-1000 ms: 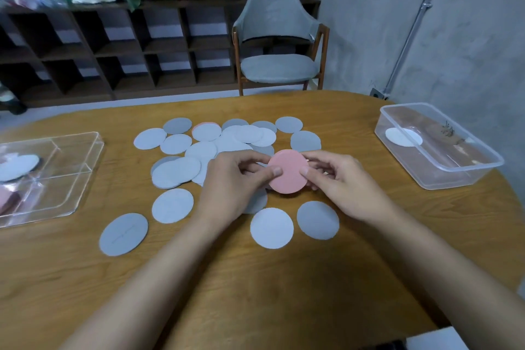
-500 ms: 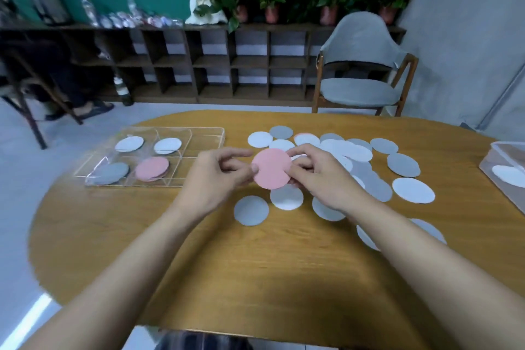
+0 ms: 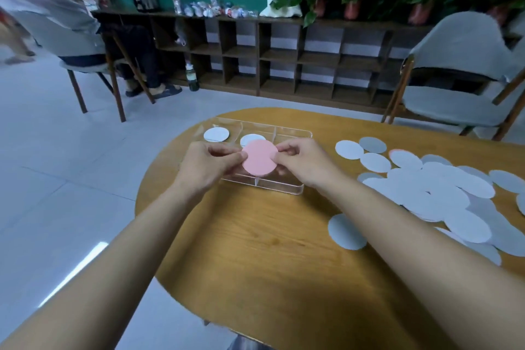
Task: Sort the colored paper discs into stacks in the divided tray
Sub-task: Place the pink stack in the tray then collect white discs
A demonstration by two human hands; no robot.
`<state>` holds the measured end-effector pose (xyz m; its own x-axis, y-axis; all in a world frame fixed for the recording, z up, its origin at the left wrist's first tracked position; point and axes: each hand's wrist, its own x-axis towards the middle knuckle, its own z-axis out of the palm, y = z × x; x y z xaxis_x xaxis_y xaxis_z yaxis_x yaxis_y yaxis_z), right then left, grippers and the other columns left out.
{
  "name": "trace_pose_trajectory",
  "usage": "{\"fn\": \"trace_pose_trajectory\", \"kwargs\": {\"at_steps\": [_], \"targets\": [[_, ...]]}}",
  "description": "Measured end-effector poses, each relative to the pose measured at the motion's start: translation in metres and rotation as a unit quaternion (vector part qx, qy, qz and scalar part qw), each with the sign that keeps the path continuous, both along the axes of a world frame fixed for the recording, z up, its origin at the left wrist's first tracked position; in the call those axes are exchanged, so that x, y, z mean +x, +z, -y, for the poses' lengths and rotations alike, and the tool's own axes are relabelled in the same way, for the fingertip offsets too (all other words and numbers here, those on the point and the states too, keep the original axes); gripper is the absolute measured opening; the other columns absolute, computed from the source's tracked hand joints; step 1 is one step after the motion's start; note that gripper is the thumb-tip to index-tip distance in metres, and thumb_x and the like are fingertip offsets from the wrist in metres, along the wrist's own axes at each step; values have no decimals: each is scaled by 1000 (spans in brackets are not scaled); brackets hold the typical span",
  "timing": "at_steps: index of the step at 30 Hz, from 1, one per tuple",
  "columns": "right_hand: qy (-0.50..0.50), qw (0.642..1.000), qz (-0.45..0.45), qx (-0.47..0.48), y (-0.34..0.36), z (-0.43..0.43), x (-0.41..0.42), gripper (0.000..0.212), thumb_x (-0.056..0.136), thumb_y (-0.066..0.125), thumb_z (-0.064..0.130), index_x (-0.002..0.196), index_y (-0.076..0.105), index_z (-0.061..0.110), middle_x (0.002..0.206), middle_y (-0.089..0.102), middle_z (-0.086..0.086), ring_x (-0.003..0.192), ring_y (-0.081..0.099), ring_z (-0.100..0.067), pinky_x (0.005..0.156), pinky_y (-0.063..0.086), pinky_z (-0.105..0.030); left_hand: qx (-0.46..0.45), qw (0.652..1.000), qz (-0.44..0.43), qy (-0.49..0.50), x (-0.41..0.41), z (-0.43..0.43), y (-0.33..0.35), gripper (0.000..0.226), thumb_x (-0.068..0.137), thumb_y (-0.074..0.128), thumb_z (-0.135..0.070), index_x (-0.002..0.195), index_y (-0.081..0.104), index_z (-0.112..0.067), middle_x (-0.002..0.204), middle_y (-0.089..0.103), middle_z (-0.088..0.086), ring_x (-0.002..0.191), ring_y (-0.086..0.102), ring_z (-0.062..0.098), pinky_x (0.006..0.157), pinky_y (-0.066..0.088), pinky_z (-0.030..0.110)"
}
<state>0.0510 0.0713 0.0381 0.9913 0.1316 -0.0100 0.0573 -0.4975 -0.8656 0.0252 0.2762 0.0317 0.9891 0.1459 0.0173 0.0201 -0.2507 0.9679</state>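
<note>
A pink paper disc (image 3: 260, 158) hangs over the clear divided tray (image 3: 295, 190) at the table's left end. My left hand (image 3: 207, 163) pinches its left edge and my right hand (image 3: 301, 160) pinches its right edge. Two white discs (image 3: 216, 134) lie in the tray's far compartments, one partly hidden behind the pink disc. The tray's near compartments are covered by my hands. A pile of white and grey discs (image 3: 431, 190) spreads over the table on the right, with one pink-edged disc (image 3: 397, 154) among them.
The wooden table (image 3: 255, 250) has a rounded left edge close to the tray. A grey chair (image 3: 460, 74) stands behind the table on the right. A seated person (image 3: 65, 23) is at the far left, before a low shelf (image 3: 284, 57) with plants.
Both hands have carried the pink disc left from the loose pile to above the tray. My view has turned left, and the clear box on the right has left the frame.
</note>
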Motion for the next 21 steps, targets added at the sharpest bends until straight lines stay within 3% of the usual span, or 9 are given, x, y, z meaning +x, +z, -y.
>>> {"fn": "trace_pose_trajectory", "kwargs": {"at_steps": [2, 5, 10, 14, 17, 21], "targets": [[-1, 1000, -18, 1, -4, -13, 17, 18, 93, 70, 18, 109, 73, 12, 91, 79, -15, 70, 71, -19, 87, 59, -37, 22, 1000, -11, 15, 18, -10, -3, 2, 87, 82, -10, 85, 83, -10, 82, 80, 13, 66, 73, 13, 73, 62, 26], [-24, 999, -36, 7, -16, -27, 43, 15, 86, 75, 20, 100, 70, 17, 79, 79, -10, 79, 77, -30, 90, 61, -47, 76, 997, -21, 25, 42, -20, -9, 6, 85, 85, -15, 83, 83, -10, 77, 80, 10, 71, 74, 21, 81, 63, 38], [-28, 996, -15, -80, -27, -40, 58, 14, 84, 76, 20, 85, 76, 6, 68, 77, -8, 75, 76, -29, 80, 62, -37, 152, 987, -43, 32, 64, -32, -20, 8, 81, 85, -16, 74, 82, -12, 70, 78, 5, 79, 79, 27, 86, 64, 47], [-30, 989, 29, -143, -32, -48, 65, 14, 84, 79, 26, 91, 79, 14, 78, 68, 7, 79, 61, -12, 67, 44, -23, 226, 972, -36, 44, 68, -34, -23, 13, 80, 82, -15, 67, 80, -12, 66, 77, 4, 76, 76, 23, 76, 64, 37], [-27, 983, 52, -174, -39, -54, 70, 15, 81, 79, 30, 89, 79, 18, 93, 74, 3, 90, 68, -17, 77, 54, -30, 280, 959, -14, 48, 68, -32, -25, 14, 79, 80, -14, 65, 80, -15, 64, 75, 3, 69, 71, 20, 55, 50, 23], [-41, 977, 64, -199, -50, -61, 70, 30, 77, 77, 39, 104, 75, 25, 105, 72, 0, 99, 67, -21, 85, 58, -38, 319, 947, 21, 42, 66, -30, -30, 13, 81, 80, -15, 68, 80, -18, 67, 74, -1, 62, 63, 11, 45, 34, 12]]}}
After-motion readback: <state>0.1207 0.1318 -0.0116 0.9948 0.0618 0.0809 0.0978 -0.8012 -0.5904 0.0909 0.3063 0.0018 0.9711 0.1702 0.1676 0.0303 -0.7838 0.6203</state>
